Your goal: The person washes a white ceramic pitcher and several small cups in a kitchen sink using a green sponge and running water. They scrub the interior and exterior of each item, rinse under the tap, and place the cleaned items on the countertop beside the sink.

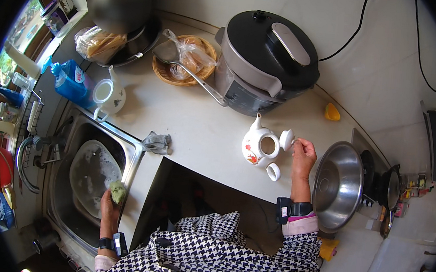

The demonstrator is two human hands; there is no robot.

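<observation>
Pinched between the fingers of my right hand [304, 155] is the knob of a white teapot lid [286, 139], tilted on edge beside the mouth of a white teapot [254, 146] with red flowers. That teapot stands uncovered on the counter. My left hand [110, 206] holds a green scouring pad [117, 192] over the near right edge of a basin [94, 172] of soapy water in the steel sink [61, 196]. A second white teapot [112, 96], also without a lid, stands behind the sink.
A grey cloth [156, 143] lies by the sink corner. Behind are a blue soap bottle [73, 82], a wicker basket [161, 72] with a metal spatula [199, 80] across it, and an electric pressure cooker [263, 62]. A steel bowl [338, 185] and an orange cup [332, 112] are right.
</observation>
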